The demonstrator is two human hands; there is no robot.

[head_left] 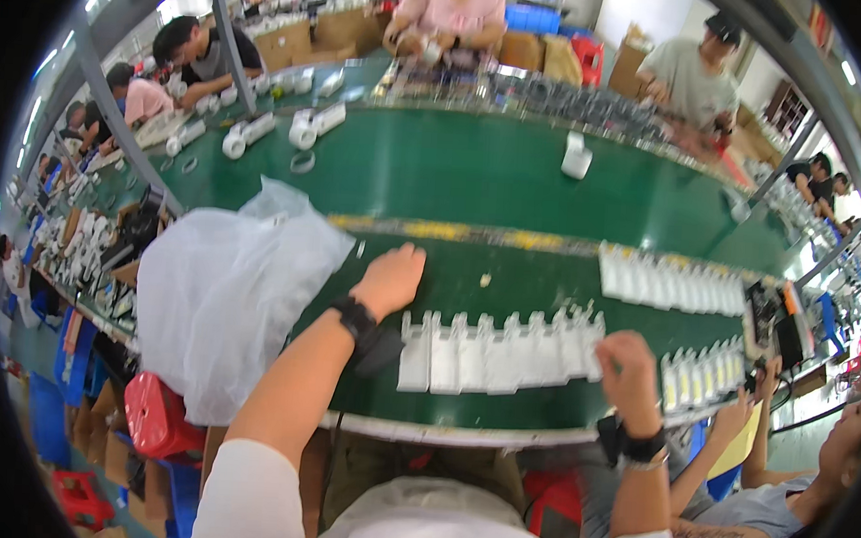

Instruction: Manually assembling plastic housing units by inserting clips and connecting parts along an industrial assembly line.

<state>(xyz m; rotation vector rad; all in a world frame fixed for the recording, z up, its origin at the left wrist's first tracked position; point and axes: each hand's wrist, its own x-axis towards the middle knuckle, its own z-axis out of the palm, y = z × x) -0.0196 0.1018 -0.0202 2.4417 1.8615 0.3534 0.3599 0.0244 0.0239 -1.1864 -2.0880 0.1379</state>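
A side-by-side row of flat white plastic parts with notched tops lies before me on the green tabletop. Beyond its left end, my left hand is closed with its fingers curled down over the table; anything inside is hidden. My right hand, slightly blurred, is curled closed beside the row's right end. Whether it touches the last part or holds something small, I cannot tell. A small pale scrap lies beyond the row. Dark bands circle both my wrists.
A large translucent plastic bag covers the left side. More white parts form a row at right, with another row near a co-worker's hands. White cylindrical housings stand across the green belt. Co-workers sit opposite.
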